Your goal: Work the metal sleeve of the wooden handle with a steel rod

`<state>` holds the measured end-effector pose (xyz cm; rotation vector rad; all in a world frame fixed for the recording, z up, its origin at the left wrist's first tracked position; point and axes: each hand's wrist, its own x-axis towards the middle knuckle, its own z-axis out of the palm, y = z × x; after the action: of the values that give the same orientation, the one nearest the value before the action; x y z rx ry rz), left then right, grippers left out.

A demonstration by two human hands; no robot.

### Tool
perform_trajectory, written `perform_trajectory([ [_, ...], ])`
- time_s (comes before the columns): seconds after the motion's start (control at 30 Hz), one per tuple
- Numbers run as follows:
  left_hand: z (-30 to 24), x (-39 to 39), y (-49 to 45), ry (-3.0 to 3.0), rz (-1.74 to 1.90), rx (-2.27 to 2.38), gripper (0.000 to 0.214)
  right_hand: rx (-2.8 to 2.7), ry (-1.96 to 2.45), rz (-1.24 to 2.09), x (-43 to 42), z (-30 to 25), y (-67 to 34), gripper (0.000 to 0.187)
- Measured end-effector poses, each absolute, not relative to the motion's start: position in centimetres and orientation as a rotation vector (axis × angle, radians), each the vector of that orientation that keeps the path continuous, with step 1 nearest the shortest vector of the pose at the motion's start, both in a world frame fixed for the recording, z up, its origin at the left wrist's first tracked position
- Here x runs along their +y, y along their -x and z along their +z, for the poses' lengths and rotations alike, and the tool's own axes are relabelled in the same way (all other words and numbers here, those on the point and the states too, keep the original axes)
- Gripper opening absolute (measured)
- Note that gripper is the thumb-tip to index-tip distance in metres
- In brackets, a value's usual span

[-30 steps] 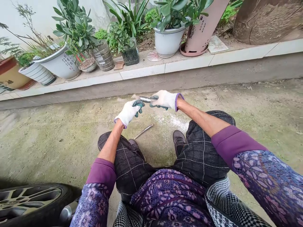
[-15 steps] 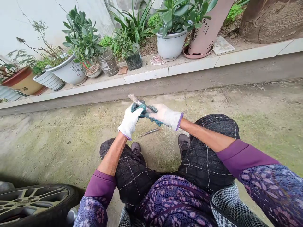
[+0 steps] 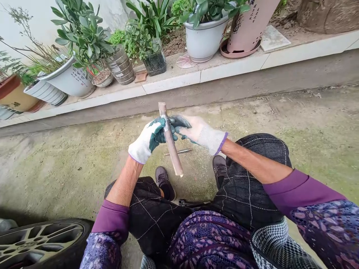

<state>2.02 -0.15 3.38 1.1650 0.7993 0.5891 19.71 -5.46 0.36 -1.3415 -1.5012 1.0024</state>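
A short brown wooden stick (image 3: pixel 173 152) stands nearly upright in the view, with a silvery wire-like wrapping (image 3: pixel 166 122) around its upper part. My left hand (image 3: pixel 150 137), in a white glove with green coated fingers, is closed around the stick, its thumb on the wrapping. From the right, my gloved right hand (image 3: pixel 193 129) meets the stick at the wrapping with its fingers bent together. What lies between those fingertips is too small to make out. Below the hands, a thin metallic rod (image 3: pixel 183 151) lies on the ground, partly hidden behind the stick.
A tiled ledge (image 3: pixel 174 83) runs across the back, bearing several potted plants, among them a white pot (image 3: pixel 206 41) and a tall pink pot (image 3: pixel 246 26). A car wheel (image 3: pixel 42 243) is at lower left. My shoes (image 3: pixel 164 179) rest on the mossy concrete.
The stick has turned from slanting to nearly upright, its lower end now showing. My right hand has shifted from the stick's lower part to the wrapping. The view has moved slightly.
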Motion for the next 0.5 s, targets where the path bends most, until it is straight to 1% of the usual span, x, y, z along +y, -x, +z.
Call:
perform_trajectory([
  [0.1,3.3,-0.4,-1.7,-1.146,0.547,0.810,0.046,-1.452,1.269,1.340,-5.7,0.2,-18.7,0.005],
  [0.13,3.4,-0.4,-1.4,-1.138,0.542,0.817,0.047,-1.437,1.229,1.435,-5.9,0.3,-18.6,0.003],
  [0.23,3.7,-0.3,-0.4,-1.116,0.580,0.862,0.048,-1.452,1.129,1.576,-6.8,0.7,-18.9,0.013],
  [0.3,3.8,-0.3,0.2,-1.107,0.607,0.895,0.048,-1.533,1.102,1.564,-7.4,0.7,-19.2,0.017],
  [0.4,3.6,-0.6,0.8,-1.099,0.604,0.893,0.048,-1.625,1.130,1.384,-7.9,0.0,-19.2,0.017],
  [0.5,3.4,-0.9,1.1,-1.104,0.574,0.842,0.048,-1.594,1.173,1.230,-8.0,-0.9,-18.5,0.027],
])
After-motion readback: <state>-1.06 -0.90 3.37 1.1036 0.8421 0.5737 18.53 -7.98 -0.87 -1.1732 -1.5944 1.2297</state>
